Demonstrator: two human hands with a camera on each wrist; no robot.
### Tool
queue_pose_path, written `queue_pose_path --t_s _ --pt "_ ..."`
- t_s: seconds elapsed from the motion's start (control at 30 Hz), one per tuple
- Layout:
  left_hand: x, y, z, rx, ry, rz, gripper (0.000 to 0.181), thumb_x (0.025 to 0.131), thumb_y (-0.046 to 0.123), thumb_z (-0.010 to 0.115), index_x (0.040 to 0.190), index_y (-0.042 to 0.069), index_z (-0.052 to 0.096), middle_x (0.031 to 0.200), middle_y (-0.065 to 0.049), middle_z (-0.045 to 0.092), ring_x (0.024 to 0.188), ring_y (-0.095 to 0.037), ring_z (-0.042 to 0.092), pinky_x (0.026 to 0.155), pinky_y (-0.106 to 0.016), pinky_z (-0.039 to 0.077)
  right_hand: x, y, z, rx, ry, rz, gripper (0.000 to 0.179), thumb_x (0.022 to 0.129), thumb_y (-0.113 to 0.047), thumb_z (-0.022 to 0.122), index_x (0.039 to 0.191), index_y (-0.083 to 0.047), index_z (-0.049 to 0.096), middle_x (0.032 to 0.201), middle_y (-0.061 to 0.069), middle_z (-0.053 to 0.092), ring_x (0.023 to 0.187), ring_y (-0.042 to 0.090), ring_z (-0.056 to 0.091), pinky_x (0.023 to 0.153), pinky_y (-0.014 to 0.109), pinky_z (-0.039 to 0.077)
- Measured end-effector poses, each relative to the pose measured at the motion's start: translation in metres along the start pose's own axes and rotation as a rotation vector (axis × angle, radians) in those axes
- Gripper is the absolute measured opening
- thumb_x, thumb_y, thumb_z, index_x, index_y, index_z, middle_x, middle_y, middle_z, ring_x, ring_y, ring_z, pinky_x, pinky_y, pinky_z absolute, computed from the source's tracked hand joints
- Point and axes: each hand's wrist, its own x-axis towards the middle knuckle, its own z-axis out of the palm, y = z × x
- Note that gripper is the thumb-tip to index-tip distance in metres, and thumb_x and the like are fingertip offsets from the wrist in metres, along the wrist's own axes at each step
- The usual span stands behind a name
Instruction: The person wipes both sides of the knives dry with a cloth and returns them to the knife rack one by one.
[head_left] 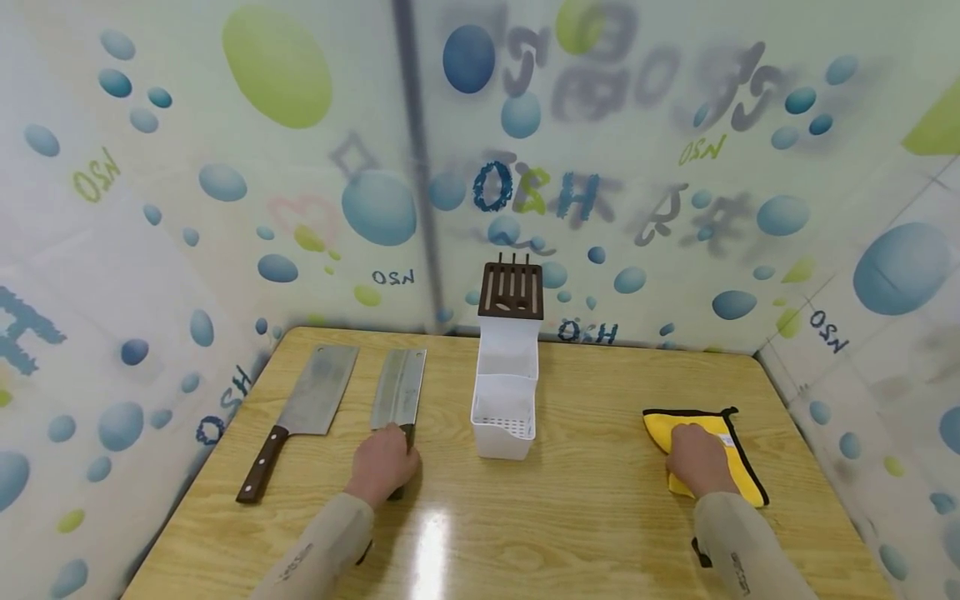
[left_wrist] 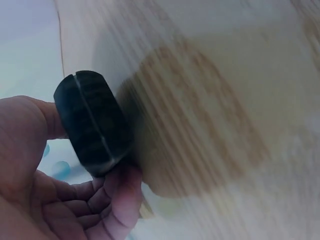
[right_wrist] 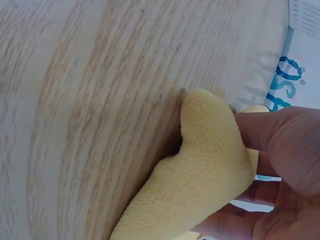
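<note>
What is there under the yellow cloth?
The wooden table shows around the yellow cloth, which the right hand grips. Whatever lies directly beneath the cloth is covered and cannot be seen.

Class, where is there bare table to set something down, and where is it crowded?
Wide bare patch of table: between white rack and yellow cloth. Narrower strip: between rack and the cleaver the left hand grips. Crowded: the left side, where that one and the brown-handled cleaver lie side by side.

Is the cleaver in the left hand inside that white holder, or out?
Out: the left hand grips the cleaver to the left of the white holder, with tabletop showing between.
</note>
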Motion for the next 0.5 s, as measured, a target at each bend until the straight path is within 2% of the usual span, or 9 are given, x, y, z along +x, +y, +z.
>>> queue_pose_path --t_s 0.1,0.27,0.5 --pt "0.0 -0.002 -0.002 -0.017 -0.011 -0.015 0.024 0.091 0.016 0.063 0.075 0.003 0.052 0.068 -0.009 0.05 0.054 -0.022 0.051 0.047 -0.04 0.047 0.0 0.0 0.0 0.003 0.005 0.002 0.008 0.087 0.005 0.064 0.079 0.005 0.062 0.073 0.013 0.059 0.066 0.025 0.052 0.063 0.043 0.049" --pt "0.0 -0.004 -0.006 -0.03 -0.009 -0.032 0.026 0.092 0.018 0.064 0.078 0.0 0.052 0.067 -0.011 0.052 0.053 -0.022 0.052 0.046 -0.038 0.047 0.0 0.0 -0.002 0.015 0.0 0.008 0.006 0.086 0.004 0.065 0.08 0.005 0.063 0.073 0.013 0.06 0.067 0.025 0.052 0.063 0.043 0.049" --pt "-0.002 -0.001 -0.016 -0.043 0.054 -0.015 0.029 0.094 0.019 0.064 0.08 -0.004 0.053 0.068 -0.013 0.053 0.054 -0.023 0.054 0.046 -0.039 0.048 -0.002 0.0 -0.003 0.022 0.0 0.003 0.005 0.086 0.004 0.065 0.083 0.008 0.063 0.075 0.014 0.06 0.067 0.026 0.052 0.064 0.044 0.05"
